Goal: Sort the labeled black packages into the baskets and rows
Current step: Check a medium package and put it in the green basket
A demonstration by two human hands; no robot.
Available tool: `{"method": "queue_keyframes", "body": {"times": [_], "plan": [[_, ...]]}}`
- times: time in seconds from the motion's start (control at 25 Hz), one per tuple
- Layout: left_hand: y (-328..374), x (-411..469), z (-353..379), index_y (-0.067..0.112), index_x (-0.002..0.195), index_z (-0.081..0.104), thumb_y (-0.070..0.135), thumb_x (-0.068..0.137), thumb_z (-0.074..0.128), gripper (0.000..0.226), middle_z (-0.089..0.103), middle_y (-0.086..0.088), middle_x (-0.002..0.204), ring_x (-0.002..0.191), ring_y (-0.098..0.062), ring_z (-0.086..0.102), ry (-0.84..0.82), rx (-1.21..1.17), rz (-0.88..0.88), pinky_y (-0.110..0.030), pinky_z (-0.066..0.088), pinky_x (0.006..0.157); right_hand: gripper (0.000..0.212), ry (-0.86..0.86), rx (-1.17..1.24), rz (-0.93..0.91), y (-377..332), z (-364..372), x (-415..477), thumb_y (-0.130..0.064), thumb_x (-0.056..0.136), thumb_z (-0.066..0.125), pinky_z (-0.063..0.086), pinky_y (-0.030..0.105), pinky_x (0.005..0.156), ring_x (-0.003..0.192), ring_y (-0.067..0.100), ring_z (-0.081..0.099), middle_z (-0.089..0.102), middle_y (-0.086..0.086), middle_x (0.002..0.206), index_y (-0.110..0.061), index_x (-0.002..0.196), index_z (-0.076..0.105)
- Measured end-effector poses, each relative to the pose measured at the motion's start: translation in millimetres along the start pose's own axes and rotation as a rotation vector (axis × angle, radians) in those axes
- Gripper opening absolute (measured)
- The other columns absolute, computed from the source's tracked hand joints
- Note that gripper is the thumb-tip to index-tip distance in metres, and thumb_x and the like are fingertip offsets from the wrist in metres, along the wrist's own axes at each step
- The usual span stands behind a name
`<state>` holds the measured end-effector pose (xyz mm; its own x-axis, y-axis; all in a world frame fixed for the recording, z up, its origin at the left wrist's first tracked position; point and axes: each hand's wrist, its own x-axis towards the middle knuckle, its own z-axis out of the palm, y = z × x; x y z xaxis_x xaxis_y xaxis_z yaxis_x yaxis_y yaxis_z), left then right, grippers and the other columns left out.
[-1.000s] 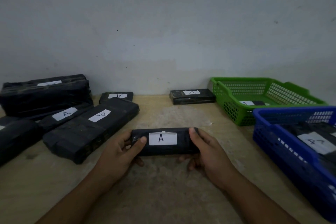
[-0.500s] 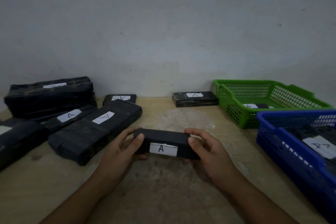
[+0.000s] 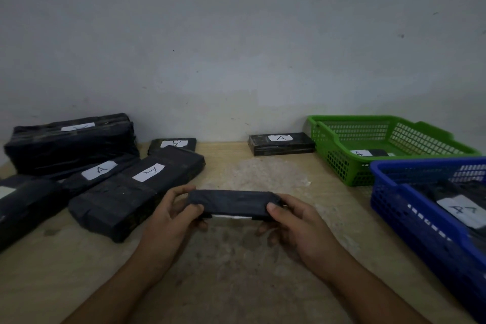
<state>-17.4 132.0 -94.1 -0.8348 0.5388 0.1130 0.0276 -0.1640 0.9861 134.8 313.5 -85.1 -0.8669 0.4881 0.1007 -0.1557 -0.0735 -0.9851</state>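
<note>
Over the table [image 3: 263,173], black package [image 3: 232,202] pinched at each end by left hand [image 3: 168,221] and right hand [image 3: 297,226], label [image 3: 231,216] edge-on, unreadable.

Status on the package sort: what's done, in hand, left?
Done: green basket holds a labeled package, blue basket at least one more, and a lone package lies by the wall. In hand: left hand and right hand grip the current package by its ends, label tilted downward. Left: the pile of packages at left.

A pale wooden tabletop [image 3: 236,279], scuffed and blotchy, spreads beneath and around the grip, and beyond it a grey-white wall [image 3: 236,39] rises, flecked with small dark marks.
</note>
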Motion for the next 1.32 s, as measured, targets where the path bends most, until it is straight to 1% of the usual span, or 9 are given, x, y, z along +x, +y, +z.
{"method": "queue_keyframes", "body": {"times": [0.12, 0.24, 0.4, 0.56, 0.8, 0.96, 1.08, 1.2, 1.32], "plan": [[-2, -2, 2, 0.023, 0.104, 0.065, 0.031, 0.075, 0.077, 0.032, 0.071, -0.003, 0.109, 0.099, -0.026, 0.068, 0.002, 0.047, 0.037, -0.051, 0.051, 0.094, 0.024, 0.020, -0.110, -0.089, 0, -5, -1, -0.015, 0.088, 0.066, 0.054, 0.035, 0.064, 0.083, 0.024, 0.070, 0.074, 0.009, 0.099, -0.015, 0.112, 0.067], [-4, -3, 3, 0.011, 0.105, 0.067, 0.010, 0.088, 0.063, 0.017, 0.071, -0.009, 0.108, 0.091, -0.023, 0.071, 0.001, 0.056, 0.047, -0.044, 0.053, 0.091, 0.029, -0.036, 0.102, 0.004, -1, -6, 2, -0.014, 0.083, 0.069, 0.052, 0.035, 0.059, 0.088, 0.024, 0.067, 0.071, 0.013, 0.110, -0.010, 0.112, 0.070], [-4, -2, -3, 0.026, 0.106, 0.070, 0.016, 0.091, 0.061, 0.020, 0.073, 0.000, 0.108, 0.097, -0.019, 0.070, -0.071, 0.199, 0.066, -0.040, 0.054, 0.092, 0.032, -0.063, 0.050, 0.038, 1, -8, 0, -0.003, 0.085, 0.057, 0.051, 0.038, 0.076, 0.094, 0.027, 0.067, 0.073, 0.011, 0.110, -0.014, 0.108, 0.075], [0, -6, 4, 0.012, 0.101, 0.070, 0.007, 0.092, 0.056, 0.018, 0.072, -0.010, 0.105, 0.091, -0.023, 0.071, -0.107, 0.043, 0.036, -0.033, 0.059, 0.079, 0.035, 0.037, -0.162, -0.046, -7, -11, -3, 0.009, 0.090, 0.053, 0.052, 0.018, 0.070, 0.086, 0.007, 0.070, 0.075, 0.002, 0.099, -0.016, 0.103, 0.074], [0, -2, 7, 0.002, 0.095, 0.067, 0.012, 0.089, 0.058, 0.013, 0.069, -0.018, 0.104, 0.091, -0.027, 0.068, 0.024, -0.160, -0.057, -0.026, 0.061, 0.069, 0.028, 0.013, -0.116, 0.006, -6, -5, -3, 0.001, 0.093, 0.055, 0.053, 0.024, 0.061, 0.081, 0.015, 0.070, 0.075, 0.006, 0.097, -0.016, 0.108, 0.071], [-1, 0, 3, 0.012, 0.092, 0.074, 0.013, 0.087, 0.063, 0.012, 0.073, -0.014, 0.102, 0.092, -0.028, 0.069, 0.054, -0.116, -0.034, -0.042, 0.058, 0.084, 0.020, -0.054, 0.121, 0.125, -7, -3, -1, -0.010, 0.098, 0.051, 0.053, 0.030, 0.050, 0.070, 0.033, 0.070, 0.073, 0.017, 0.098, -0.010, 0.111, 0.066], [-5, -2, 2, 0.021, 0.102, 0.075, 0.027, 0.081, 0.068, 0.023, 0.074, -0.003, 0.105, 0.102, -0.025, 0.069, -0.019, 0.043, 0.049, -0.047, 0.049, 0.096, 0.027, -0.054, 0.022, 0.081, -5, -7, -2, -0.028, 0.091, 0.065, 0.046, 0.027, 0.047, 0.065, 0.026, 0.065, 0.071, 0.011, 0.089, -0.012, 0.113, 0.064], [-4, -4, 6, 0.014, 0.096, 0.074, 0.046, 0.062, 0.082, 0.047, 0.073, -0.007, 0.105, 0.098, -0.023, 0.069, -0.077, -0.099, 0.012, -0.037, 0.057, 0.086, 0.020, -0.026, -0.108, 0.018, -1, -11, -2, -0.020, 0.091, 0.067, 0.039, 0.026, 0.049, 0.061, 0.020, 0.055, 0.065, 0.009, 0.074, -0.019, 0.111, 0.064], [-2, -5, 12, 0.003, 0.093, 0.065, 0.029, 0.072, 0.071, 0.034, 0.068, -0.014, 0.103, 0.092, -0.027, 0.067, -0.059, -0.267, -0.080, -0.037, 0.060, 0.079, 0.020, -0.017, -0.140, -0.030, -4, -11, -3, -0.008, 0.093, 0.062, 0.039, 0.020, 0.047, 0.053, 0.010, 0.054, 0.062, 0.007, 0.070, -0.016, 0.111, 0.063]]}}
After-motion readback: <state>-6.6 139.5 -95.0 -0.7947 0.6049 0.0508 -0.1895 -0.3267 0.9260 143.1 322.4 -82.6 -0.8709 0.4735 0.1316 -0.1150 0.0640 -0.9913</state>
